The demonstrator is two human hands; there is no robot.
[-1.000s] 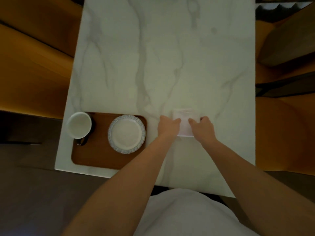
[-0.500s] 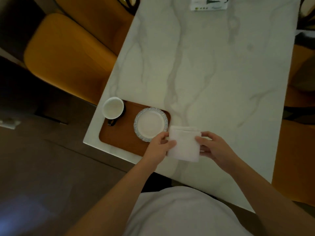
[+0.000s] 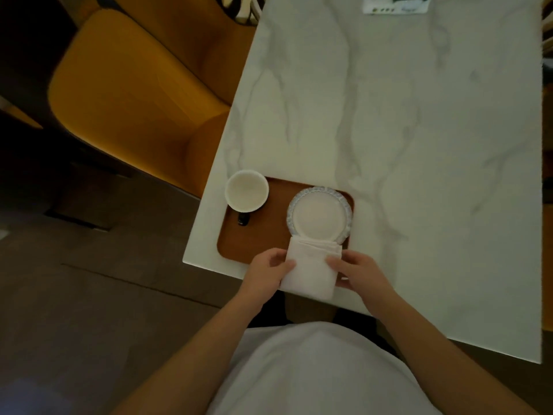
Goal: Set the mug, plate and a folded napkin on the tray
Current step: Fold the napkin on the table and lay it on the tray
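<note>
A brown tray (image 3: 263, 232) lies at the near left corner of the white marble table (image 3: 419, 145). On its far left corner stands a mug (image 3: 246, 190) with a white inside and a dark handle. A white plate with a patterned rim (image 3: 319, 215) sits on the tray's right end. I hold a folded white napkin (image 3: 311, 269) between my left hand (image 3: 267, 272) and my right hand (image 3: 357, 272). The napkin's far edge overlaps the plate's near rim, and its near edge reaches past the table's front edge.
A mustard-yellow upholstered chair (image 3: 134, 94) stands left of the table. A printed card (image 3: 395, 4) lies at the table's far edge. Dark floor shows at the lower left. My white shirt fills the bottom of the view.
Both hands have carried the napkin left from the bare table top to the tray's right end, just in front of the plate. The camera view has also swung.
</note>
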